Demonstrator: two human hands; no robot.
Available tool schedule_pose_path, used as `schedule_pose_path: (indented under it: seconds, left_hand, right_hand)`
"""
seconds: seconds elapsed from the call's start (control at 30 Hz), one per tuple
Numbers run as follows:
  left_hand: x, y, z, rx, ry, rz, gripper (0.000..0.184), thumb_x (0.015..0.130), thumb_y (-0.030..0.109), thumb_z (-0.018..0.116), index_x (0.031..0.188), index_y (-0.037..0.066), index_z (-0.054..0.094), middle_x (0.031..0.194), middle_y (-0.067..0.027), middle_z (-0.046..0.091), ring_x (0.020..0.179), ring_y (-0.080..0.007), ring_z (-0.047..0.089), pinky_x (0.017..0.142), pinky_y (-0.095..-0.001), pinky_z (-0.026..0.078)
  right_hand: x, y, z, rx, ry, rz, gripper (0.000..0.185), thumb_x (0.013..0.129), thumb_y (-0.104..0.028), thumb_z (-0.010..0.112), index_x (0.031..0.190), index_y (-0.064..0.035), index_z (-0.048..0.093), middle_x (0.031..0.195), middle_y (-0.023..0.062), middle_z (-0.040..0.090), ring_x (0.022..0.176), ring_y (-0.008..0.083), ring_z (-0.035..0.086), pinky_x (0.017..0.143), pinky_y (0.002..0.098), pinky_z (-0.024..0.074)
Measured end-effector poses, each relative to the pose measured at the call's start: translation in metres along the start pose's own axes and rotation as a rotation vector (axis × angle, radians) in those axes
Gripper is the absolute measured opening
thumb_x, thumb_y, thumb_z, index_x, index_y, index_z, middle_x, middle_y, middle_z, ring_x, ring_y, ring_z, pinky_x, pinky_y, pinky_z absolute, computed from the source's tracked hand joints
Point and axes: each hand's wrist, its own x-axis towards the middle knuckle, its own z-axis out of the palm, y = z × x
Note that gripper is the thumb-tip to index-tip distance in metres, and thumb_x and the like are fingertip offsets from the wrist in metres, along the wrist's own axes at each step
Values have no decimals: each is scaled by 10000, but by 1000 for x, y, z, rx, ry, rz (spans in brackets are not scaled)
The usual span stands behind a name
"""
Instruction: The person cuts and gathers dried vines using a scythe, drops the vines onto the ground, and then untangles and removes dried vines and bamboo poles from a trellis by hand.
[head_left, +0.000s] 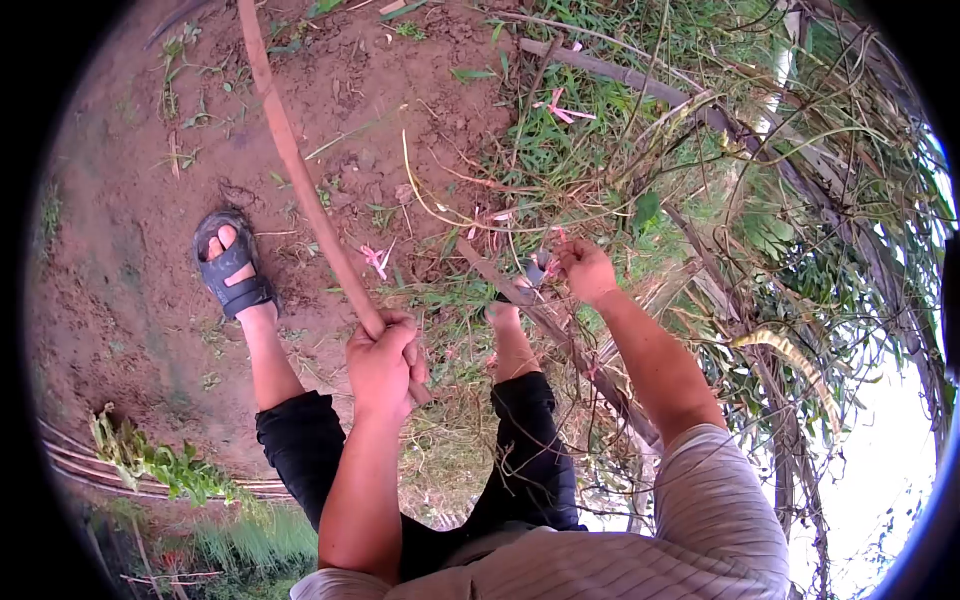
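My left hand [385, 362] is wrapped round the lower end of a long brown wooden pole [300, 175], which slants up and away to the top of the view. To the right, my right hand [583, 268] is closed in a pinch at a pink strip [560, 236] among thin vines, above my right foot. What lies between its fingertips is too small to make out fully. A thin yellow-green vine [425, 203] curves towards this hand. Just below it, a dark branch [540, 318] runs diagonally past the foot.
Tangled vines and dry branches [780, 170] fill the right side. Pink ribbon scraps [375, 259] lie on the reddish soil and in the grass. My sandalled left foot [232, 265] stands on the soil. Several long poles [100, 470] lie at the lower left beside leafy plants.
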Motion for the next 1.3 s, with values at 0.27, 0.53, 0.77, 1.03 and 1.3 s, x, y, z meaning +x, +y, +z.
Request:
schedule_pose_path:
  seconds: [0.27,0.53,0.77,1.03,1.3]
  left_hand:
    - [10,-9,-6,27,26,-3,79,868,50,587,947,55,575,554,-20,461,367,-148,422,360,-309,369]
    - [5,-5,-4,32,54,-12,72,871,43,599,933,34,563,553,-25,468,370,-125,418,348,-282,343]
    - [6,1,-8,79,67,-29,61,871,53,599,920,24,578,541,-35,466,363,-149,434,357,-297,378]
    - [11,-6,-8,85,70,-12,64,877,39,577,939,28,584,540,-30,458,365,-143,420,362,-292,373]
    - [3,0,-3,95,53,-3,66,874,26,558,938,36,567,537,-28,451,369,-144,427,361,-299,375]
  right_hand:
    - [-8,16,-89,57,883,-341,289,860,-88,545,1135,-1,523,919,81,554,877,175,587,759,308,518]
    - [114,7,-47,-624,179,-359,737,821,-464,668,1360,7,492,1498,182,366,1325,347,397,1164,439,218]
    - [151,22,67,-856,151,-209,823,815,-658,614,1283,14,535,1215,199,628,1144,310,574,1061,426,370]
    - [155,18,87,-1350,-33,-210,749,872,-631,513,1400,-100,487,1398,162,508,1331,352,425,1169,498,198]
    - [150,-37,99,-1171,292,-210,688,846,-621,549,1347,-149,555,1453,113,469,1388,315,347,1171,473,155]
